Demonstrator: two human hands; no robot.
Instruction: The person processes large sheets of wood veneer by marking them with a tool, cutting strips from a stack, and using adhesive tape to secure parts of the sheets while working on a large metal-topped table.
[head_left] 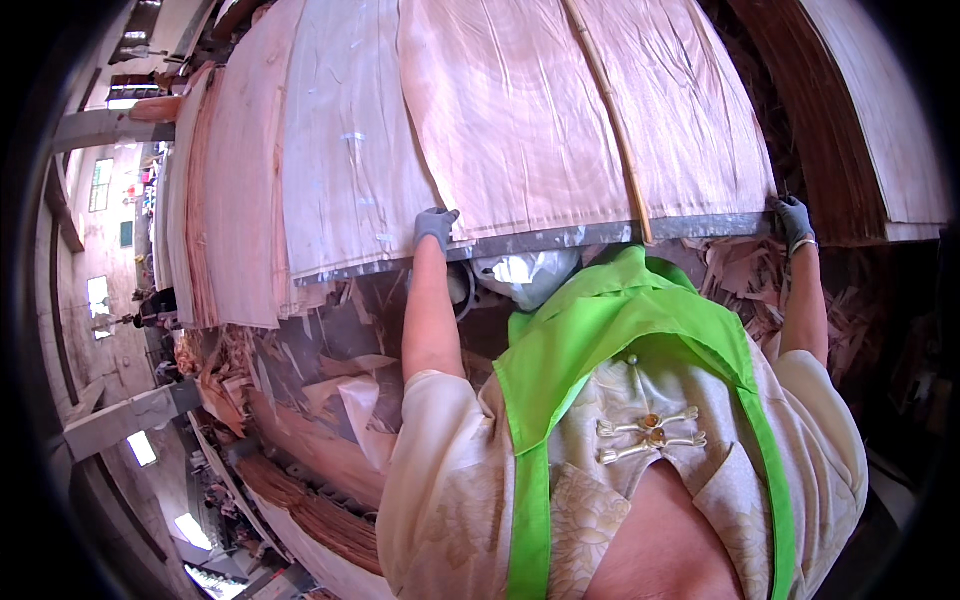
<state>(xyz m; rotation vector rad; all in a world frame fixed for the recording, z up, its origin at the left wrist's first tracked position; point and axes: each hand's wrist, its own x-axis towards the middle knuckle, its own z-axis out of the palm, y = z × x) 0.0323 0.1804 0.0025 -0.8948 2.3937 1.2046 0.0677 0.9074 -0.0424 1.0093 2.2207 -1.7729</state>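
A wide pinkish wood veneer sheet [520, 130] lies across the table, its near edge along the table's dark front edge [570, 238]. My left hand [437, 224], in a grey glove, is closed on the sheet's near left corner. At the near right corner, my right hand [793, 219], gloved the same way, is closed at the sheet's edge; its fingertips are partly hidden. Between my hands, a thin bamboo stick [612, 105] runs lengthwise over the sheet, its near end reaching past the front edge. Paler veneer [345, 150] shows to the left of the sheet.
Stacked veneer sheets [240, 190] stand at the left, and another stack [880, 110] at the right. Veneer scraps [745, 270] litter the floor. A white plastic bag [530, 275] sits under the front edge, before my green apron [610, 310]. More veneer [310, 510] lies lower left.
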